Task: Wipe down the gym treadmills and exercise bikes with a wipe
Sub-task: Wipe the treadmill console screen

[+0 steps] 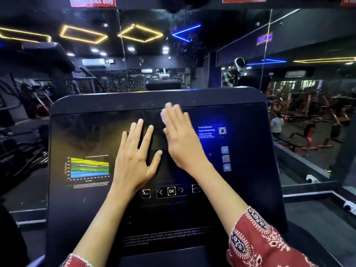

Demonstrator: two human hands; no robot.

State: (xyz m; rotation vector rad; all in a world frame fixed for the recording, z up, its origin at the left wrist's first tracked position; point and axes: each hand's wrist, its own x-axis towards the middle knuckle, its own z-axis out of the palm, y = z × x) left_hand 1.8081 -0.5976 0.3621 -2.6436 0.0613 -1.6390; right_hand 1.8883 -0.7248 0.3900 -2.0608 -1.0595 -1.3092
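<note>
While right grip (181, 139) presses wipe (163, 117) w/ straight fingers on treadmill console (86, 135), upper centre, left grip (134, 158) lies flat, fingers spread, holding nothing. Prob. early: console underway; other treadmills, bikes etc. left.

The wipe (163, 118) is mostly hidden under the right hand (182, 140), whose fingertips (170, 107) are blurred, the fine print (167, 236) low on the console (92, 209) cannot be read, and the red signs (92, 1) are cut off by the top edge.
</note>
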